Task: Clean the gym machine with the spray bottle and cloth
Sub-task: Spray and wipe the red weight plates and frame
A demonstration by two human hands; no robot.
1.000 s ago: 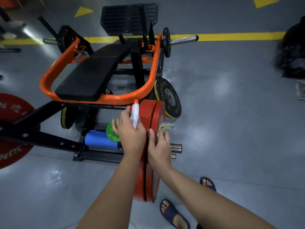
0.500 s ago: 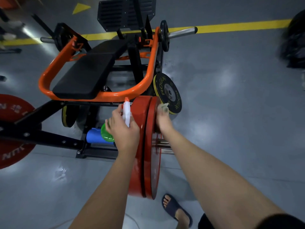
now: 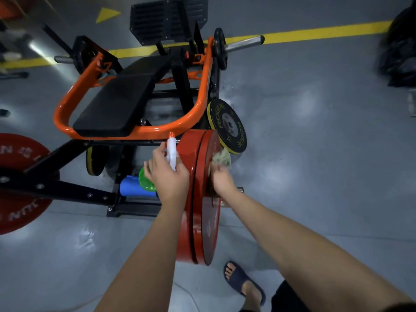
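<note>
The gym machine (image 3: 198,109) has an orange frame and a black padded bench. Two red weight plates (image 3: 198,199) stand on edge on its near peg. My left hand (image 3: 167,176) grips a spray bottle (image 3: 172,152) with a white head, an orange nozzle tip and a green body, just left of the plates. My right hand (image 3: 221,180) presses a pale crumpled cloth (image 3: 221,157) against the right face of the outer red plate. The peg under my right hand is mostly hidden.
A black and yellow plate (image 3: 228,126) hangs behind the red ones. A blue roller (image 3: 132,188) lies under the frame. Another red plate (image 3: 18,183) sits at far left. A dark bag (image 3: 400,48) is at far right. My sandalled foot (image 3: 243,282) stands near the plates.
My right hand moved the cloth up the plate's right face, then slightly back down. The left hand with the bottle stayed beside the plates. The view shifted a little.
</note>
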